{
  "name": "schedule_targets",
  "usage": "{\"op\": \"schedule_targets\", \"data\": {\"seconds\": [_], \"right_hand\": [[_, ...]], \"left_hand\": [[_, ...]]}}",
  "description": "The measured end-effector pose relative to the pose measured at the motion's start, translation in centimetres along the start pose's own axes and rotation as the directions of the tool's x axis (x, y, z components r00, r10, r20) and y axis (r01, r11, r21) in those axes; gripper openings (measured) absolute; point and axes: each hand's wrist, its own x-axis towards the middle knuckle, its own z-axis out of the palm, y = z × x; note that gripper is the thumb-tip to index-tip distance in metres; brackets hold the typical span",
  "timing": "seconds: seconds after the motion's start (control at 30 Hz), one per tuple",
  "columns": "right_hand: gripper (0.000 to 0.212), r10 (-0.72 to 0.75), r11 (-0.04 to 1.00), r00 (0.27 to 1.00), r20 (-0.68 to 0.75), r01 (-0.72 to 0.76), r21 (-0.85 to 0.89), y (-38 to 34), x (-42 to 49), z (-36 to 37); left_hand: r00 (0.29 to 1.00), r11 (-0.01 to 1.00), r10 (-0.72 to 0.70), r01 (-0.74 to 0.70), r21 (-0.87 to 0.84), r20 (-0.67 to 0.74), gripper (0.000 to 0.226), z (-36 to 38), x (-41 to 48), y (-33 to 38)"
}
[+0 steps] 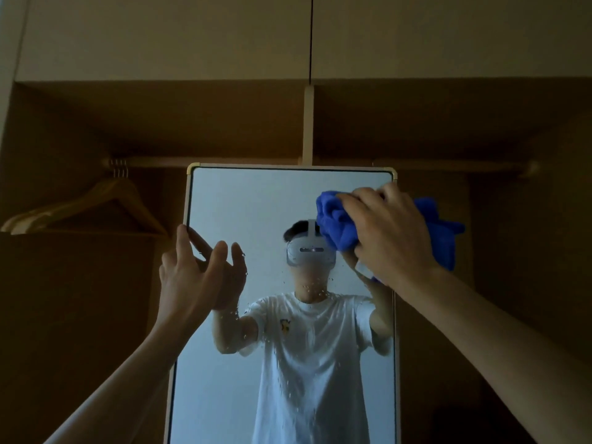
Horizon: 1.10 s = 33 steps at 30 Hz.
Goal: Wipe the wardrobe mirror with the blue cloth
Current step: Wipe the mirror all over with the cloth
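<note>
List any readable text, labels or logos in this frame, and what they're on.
No legible text in this frame.
Yellow chest graphic on the T-shirt reflected in the mirror: too blurred to read.
Reflected headset: no brand readable.

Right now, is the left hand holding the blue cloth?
No, the right hand grips the blue cloth at the top right of the mirror, while the left hand has no cloth.

Bare forearms point(480, 331); mirrored white short-sleeved T-shirt point(314, 363) with small yellow chest print point(284, 325); white headset point(309, 253)
</note>
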Motion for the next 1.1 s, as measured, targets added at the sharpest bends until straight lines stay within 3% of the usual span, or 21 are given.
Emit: {"op": "schedule_targets", "data": {"seconds": [0.17, 0.27, 0.47, 0.67, 1.1], "right_hand": [[0.038, 0.173, 0.985, 0.984, -0.051, -0.173, 0.0, 1.6, 2.7, -0.4], [0.036, 0.202, 0.978, 0.977, -0.063, -0.199, 0.062, -0.3, -0.1, 0.2], [0.046, 0.184, 0.975, 0.982, 0.05, -0.188, 0.117, -1.1, -3.5, 0.2], [0.023, 0.453, 0.877, 0.891, 0.025, -0.45, 0.17, 2.1, 1.6, -1.7], [0.035, 0.581, 0.806, 0.811, 0.076, -0.586, 0.088, -1.2, 3.3, -0.9]], "left_hand": [[1.0, 1.0, -0.002, 0.002, 0.0, 0.01, 0.093, 0.0, 0.0, -0.1], [1.0, 1.0, -0.013, 0.013, -0.006, 0.001, 0.097, 0.0, -0.1, 0.0], [1.0, 1.0, -0.007, 0.007, 0.006, -0.007, 0.082, 0.2, -0.1, -0.1], [1.0, 1.0, -0.003, 0.003, -0.004, 0.022, 0.082, -0.5, 0.0, -0.3], [0.993, 0.993, 0.101, -0.105, 0.059, 0.06, 0.092, -2.1, 1.8, -0.9]]}}
